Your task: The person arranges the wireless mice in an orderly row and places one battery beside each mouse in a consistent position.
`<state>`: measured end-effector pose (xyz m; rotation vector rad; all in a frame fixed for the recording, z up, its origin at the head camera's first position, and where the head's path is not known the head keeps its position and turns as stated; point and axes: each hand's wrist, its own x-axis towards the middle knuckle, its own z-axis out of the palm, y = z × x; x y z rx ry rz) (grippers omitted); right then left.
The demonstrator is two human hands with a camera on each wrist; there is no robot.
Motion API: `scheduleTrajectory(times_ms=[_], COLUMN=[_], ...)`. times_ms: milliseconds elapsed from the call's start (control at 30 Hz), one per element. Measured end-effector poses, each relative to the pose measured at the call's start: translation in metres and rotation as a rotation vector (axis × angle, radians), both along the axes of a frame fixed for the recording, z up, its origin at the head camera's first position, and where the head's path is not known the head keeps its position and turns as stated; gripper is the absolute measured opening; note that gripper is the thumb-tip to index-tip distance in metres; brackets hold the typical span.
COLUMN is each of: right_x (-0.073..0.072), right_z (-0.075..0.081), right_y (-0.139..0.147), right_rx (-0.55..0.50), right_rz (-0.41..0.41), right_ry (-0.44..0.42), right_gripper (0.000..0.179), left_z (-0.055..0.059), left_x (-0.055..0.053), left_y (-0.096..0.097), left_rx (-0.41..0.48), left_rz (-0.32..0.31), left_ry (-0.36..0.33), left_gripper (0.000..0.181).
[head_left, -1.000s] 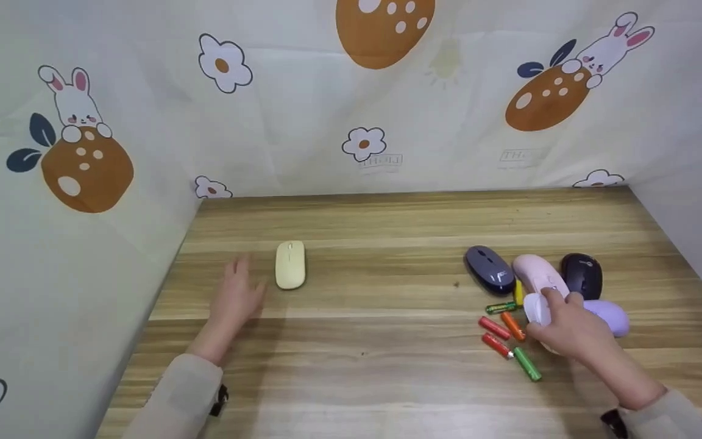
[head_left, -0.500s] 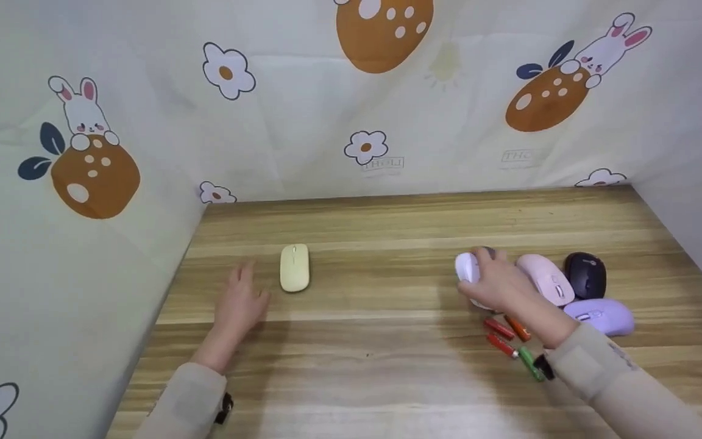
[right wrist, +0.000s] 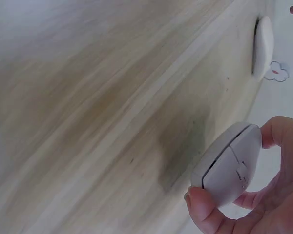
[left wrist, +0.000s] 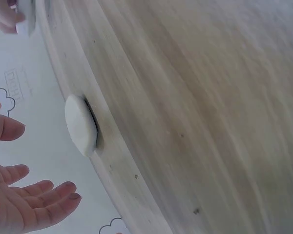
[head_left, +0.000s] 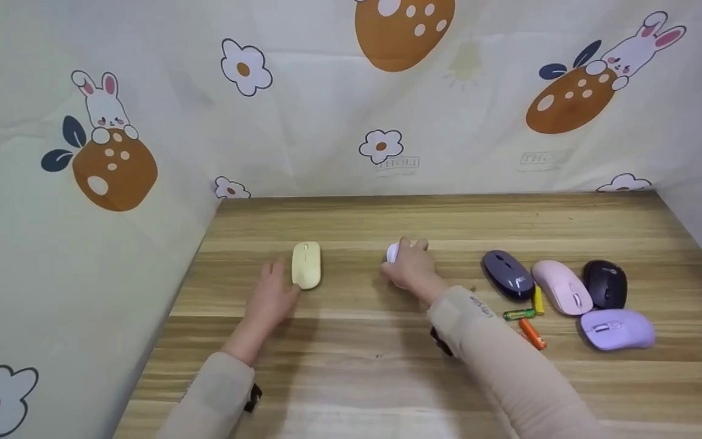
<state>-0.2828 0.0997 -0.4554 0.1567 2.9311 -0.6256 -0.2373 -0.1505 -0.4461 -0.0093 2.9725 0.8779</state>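
My right hand [head_left: 412, 268] holds a white computer mouse [right wrist: 230, 163] between thumb and fingers, above the middle of the table; in the head view the hand covers most of it. Beside the pale yellow mouse [head_left: 306, 266], on its left, is my left hand [head_left: 270, 295] with its fingers spread and nothing in them. The left wrist view shows those fingers [left wrist: 51, 207] loosely extended, apart from the yellow mouse [left wrist: 81, 125], which lies flat on the wood.
On the right lie a dark grey mouse [head_left: 508, 275], a pink mouse [head_left: 563, 288], a black mouse [head_left: 606, 285] and a purple mouse [head_left: 618, 330]. Near them are a yellow battery [head_left: 538, 300], a green battery [head_left: 519, 314] and an orange battery [head_left: 532, 334]. A patterned cloth [head_left: 314, 122] walls the wooden table [head_left: 351, 378].
My right hand has carried the white mouse left from the cluster of mice and batteries to mid-table. My left hand has shifted slightly closer to the yellow mouse.
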Motion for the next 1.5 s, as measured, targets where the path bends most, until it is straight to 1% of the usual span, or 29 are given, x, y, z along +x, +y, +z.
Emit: scheduleTrajectory(times_ms=[100,167,300,367,467,633,867,967,1067,1167,1233,1300,1333,1400,1500], right_x=[-0.007,-0.009,-0.009,-0.008,-0.008,-0.011,-0.014,-0.015,-0.018,-0.024,-0.03,-0.034,-0.035,-0.035,-0.03], right_z=[-0.002,-0.002,-0.002,-0.004,-0.009,-0.013,-0.015,-0.01,0.006,0.027,0.04,0.047,0.049,0.049,0.04], right_y=[-0.011,-0.018,-0.032,-0.037,-0.039,-0.036,-0.037,-0.035,-0.03,-0.02,-0.014,-0.01,-0.009,-0.009,-0.016], right_rx=[0.036,0.049,0.065,0.061,0.055,0.031,0.025,0.0,-0.035,-0.051,-0.029,0.007,0.019,0.064,0.13], right_rz=[-0.042,-0.052,-0.031,-0.022,-0.012,-0.008,-0.017,-0.021,-0.013,0.009,0.032,0.05,0.056,0.073,0.101], right_ry=[-0.014,-0.02,-0.027,-0.034,-0.039,-0.039,-0.042,-0.081,-0.15,-0.189,-0.187,-0.174,-0.166,-0.153,-0.151], right_gripper=[0.067,0.065,0.065,0.067,0.071,0.072,0.076,0.082,0.084,0.078,0.07,0.064,0.06,0.055,0.051], left_z=[0.0,-0.001,0.0,0.0,0.0,0.0,0.0,0.001,0.002,0.003,0.003,0.003,0.004,0.004,0.003], left_x=[-0.001,0.0,0.0,0.0,0.0,0.0,-0.001,-0.001,-0.001,-0.001,-0.001,-0.001,-0.001,-0.002,-0.002], left_y=[0.005,0.007,0.007,0.007,0.007,0.005,0.002,-0.002,-0.007,-0.013,-0.016,-0.018,-0.018,-0.018,-0.017], left_rx=[0.004,0.009,0.017,0.027,0.031,0.021,-0.005,-0.006,-0.004,-0.001,-0.004,-0.005,-0.006,-0.007,-0.012], left_rz=[-0.004,-0.007,-0.009,-0.009,-0.012,-0.016,-0.027,-0.022,-0.014,-0.005,0.002,0.01,0.012,0.011,0.009], left_ry=[0.0,0.007,0.018,0.016,0.016,0.03,0.041,0.04,0.043,0.03,0.022,0.009,0.01,0.015,0.039], left_gripper=[0.063,0.063,0.063,0.063,0.063,0.063,0.062,0.062,0.062,0.063,0.063,0.064,0.063,0.062,0.061])
